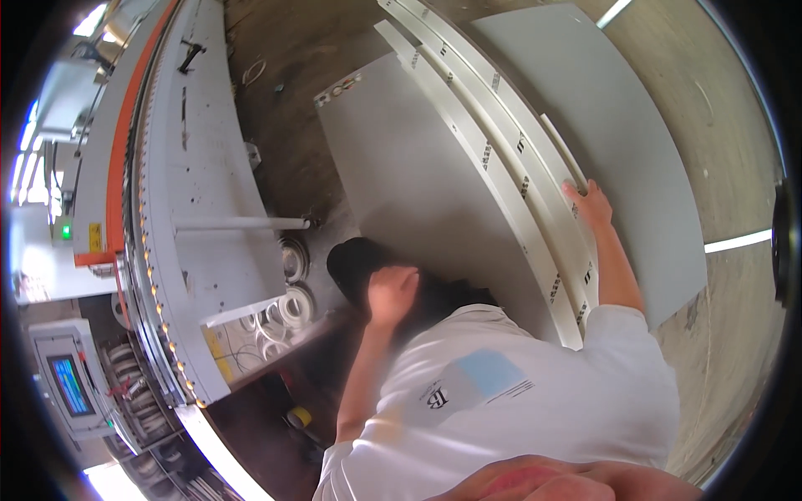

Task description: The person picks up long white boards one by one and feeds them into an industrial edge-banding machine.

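My right hand (pixel 591 204) is closed over the lower end of a short narrow white strip (pixel 563 149), its thumb and fingers at the edge. Beneath and beside that strip lie long white boards (pixel 510 142) with dark printed marks on their edges. They rest on a big grey panel (pixel 418 159). My left hand (pixel 393 294) hangs before my dark-clad leg, apart from the panels. Its fingers look curled in, and nothing shows in them.
Another grey panel (pixel 618 142) lies on the right. To the left runs a long white machine (pixel 209 167) with an orange stripe and a bar jutting out. Rolls of white edging tape (pixel 296 307) sit by its near end. A control screen (pixel 69 386) stands lower left.
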`<state>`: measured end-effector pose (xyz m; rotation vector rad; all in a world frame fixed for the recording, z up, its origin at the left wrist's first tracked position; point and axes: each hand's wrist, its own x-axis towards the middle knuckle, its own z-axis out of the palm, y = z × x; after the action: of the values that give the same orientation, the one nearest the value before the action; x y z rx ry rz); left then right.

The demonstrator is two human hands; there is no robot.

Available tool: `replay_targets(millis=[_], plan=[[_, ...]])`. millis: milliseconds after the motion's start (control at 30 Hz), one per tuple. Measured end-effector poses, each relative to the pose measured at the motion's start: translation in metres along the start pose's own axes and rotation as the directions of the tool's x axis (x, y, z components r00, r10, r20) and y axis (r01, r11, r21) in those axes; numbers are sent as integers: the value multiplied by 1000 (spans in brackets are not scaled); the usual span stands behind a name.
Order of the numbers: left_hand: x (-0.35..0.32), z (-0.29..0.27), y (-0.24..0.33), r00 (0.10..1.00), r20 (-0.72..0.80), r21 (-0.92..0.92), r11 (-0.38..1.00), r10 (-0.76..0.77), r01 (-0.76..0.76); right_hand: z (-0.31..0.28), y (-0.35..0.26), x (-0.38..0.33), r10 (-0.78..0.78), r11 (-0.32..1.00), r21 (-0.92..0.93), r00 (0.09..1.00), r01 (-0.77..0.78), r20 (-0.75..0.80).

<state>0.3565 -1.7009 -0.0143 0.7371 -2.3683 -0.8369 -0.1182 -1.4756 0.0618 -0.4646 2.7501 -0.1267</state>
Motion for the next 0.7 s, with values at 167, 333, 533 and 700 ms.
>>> replay_targets(millis=[167, 333, 533, 700], plan=[[-45, -42, -18, 994, -10, -136, 985, -109, 107, 58, 14, 7, -79, 935, 347, 997, 81, -19], [-76, -48, -18, 980, -59, -219, 960, -191, 174, 51, 12, 23, -187, 936, 324, 974, 138, 124], [-100, -63, -20, 974, -48, -250, 947, -222, 203, 45, 12, 18, -248, 945, 228, 968, 233, 39], [-93, -104, -17, 978, -99, -187, 969, -182, 162, 12, -83, -41, -470, 875, -77, 802, 477, -368]])
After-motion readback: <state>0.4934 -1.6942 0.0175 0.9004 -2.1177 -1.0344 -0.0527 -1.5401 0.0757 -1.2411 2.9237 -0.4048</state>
